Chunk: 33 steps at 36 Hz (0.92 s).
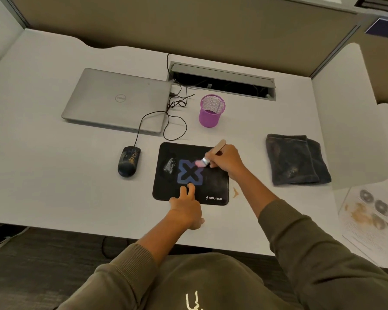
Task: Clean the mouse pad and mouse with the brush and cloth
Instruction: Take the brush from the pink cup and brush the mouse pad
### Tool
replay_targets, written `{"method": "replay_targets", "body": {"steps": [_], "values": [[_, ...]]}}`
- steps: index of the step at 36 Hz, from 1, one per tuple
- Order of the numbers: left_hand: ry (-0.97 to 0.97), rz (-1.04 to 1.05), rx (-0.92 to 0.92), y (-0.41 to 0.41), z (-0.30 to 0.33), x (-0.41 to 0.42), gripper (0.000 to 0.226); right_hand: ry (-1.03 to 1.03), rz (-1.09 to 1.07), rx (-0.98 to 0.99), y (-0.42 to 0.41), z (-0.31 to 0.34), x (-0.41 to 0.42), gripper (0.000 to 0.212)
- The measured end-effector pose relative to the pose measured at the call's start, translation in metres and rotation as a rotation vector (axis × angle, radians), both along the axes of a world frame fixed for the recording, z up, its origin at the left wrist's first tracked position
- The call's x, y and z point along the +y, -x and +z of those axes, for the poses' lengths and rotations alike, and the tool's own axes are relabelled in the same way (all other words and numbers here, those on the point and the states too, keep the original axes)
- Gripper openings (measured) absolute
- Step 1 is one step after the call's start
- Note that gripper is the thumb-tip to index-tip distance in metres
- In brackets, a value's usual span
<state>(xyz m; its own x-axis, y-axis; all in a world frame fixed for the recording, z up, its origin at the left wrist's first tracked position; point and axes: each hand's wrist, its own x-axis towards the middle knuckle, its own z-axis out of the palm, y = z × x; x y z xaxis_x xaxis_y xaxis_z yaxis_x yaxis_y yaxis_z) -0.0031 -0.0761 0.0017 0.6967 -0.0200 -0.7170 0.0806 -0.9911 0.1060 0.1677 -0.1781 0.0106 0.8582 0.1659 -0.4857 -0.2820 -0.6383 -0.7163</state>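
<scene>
The right hand [225, 159] grips the brush [208, 158] by its wooden handle, pink bristles down on the black pad [211, 182] lying mid-tabletop [54, 186]. The left hand [185, 205] presses straight fingers on the pad's near edge. The mouse [128, 161] sits just left of the pad; the folded cloth [296, 159] lies well to the right.

mouse [129, 161] left of mouse pad [213, 182], cloth [296, 159] right, laptop [118, 100] behind.
</scene>
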Motion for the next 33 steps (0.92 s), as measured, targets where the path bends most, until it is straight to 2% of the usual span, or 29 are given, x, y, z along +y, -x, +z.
{"method": "replay_targets", "body": {"steps": [2, 5, 7, 10, 12, 16, 19, 21, 24, 27, 31, 33], "values": [[0.006, 0.001, 0.005, 0.000, 0.001, 0.000, 0.060, 0.108, 0.152, 0.047, 0.002, 0.000, -0.010, 0.015], [0.004, 0.001, 0.004, 0.000, 0.003, 0.000, 0.058, 0.258, 0.319, 0.098, 0.002, 0.000, -0.025, 0.021], [0.004, -0.001, 0.007, 0.000, 0.004, -0.001, 0.056, 0.250, 0.322, 0.078, -0.002, 0.002, -0.030, 0.023], [0.002, -0.005, 0.013, 0.000, 0.003, -0.003, 0.055, 0.015, 0.151, 0.062, -0.006, 0.005, -0.028, 0.021], [-0.001, -0.007, 0.011, -0.001, 0.002, -0.003, 0.055, -0.031, 0.070, 0.012, -0.001, 0.003, -0.024, 0.022], [0.019, 0.003, -0.001, 0.000, 0.000, 0.000, 0.059, 0.205, 0.268, -0.010, 0.009, -0.002, -0.031, 0.026], [0.020, 0.002, -0.002, 0.000, -0.002, -0.001, 0.058, 0.281, 0.448, 0.007, 0.003, 0.003, -0.039, 0.022], [0.011, -0.002, 0.006, 0.001, -0.003, -0.002, 0.056, 0.252, 0.427, -0.024, -0.001, 0.007, -0.040, 0.023], [0.007, -0.001, 0.003, 0.000, -0.006, -0.003, 0.056, 0.088, 0.259, -0.033, -0.003, 0.005, -0.034, 0.024], [0.012, 0.007, -0.007, 0.001, -0.008, -0.001, 0.058, 0.178, 0.286, -0.067, 0.000, -0.002, -0.036, 0.023], [0.015, 0.013, -0.027, 0.003, -0.010, 0.000, 0.058, 0.363, 0.484, -0.009, -0.011, 0.005, -0.052, 0.027], [0.006, 0.007, -0.027, 0.004, -0.010, -0.002, 0.058, 0.311, 0.463, -0.023, -0.021, 0.010, -0.055, 0.020]]}}
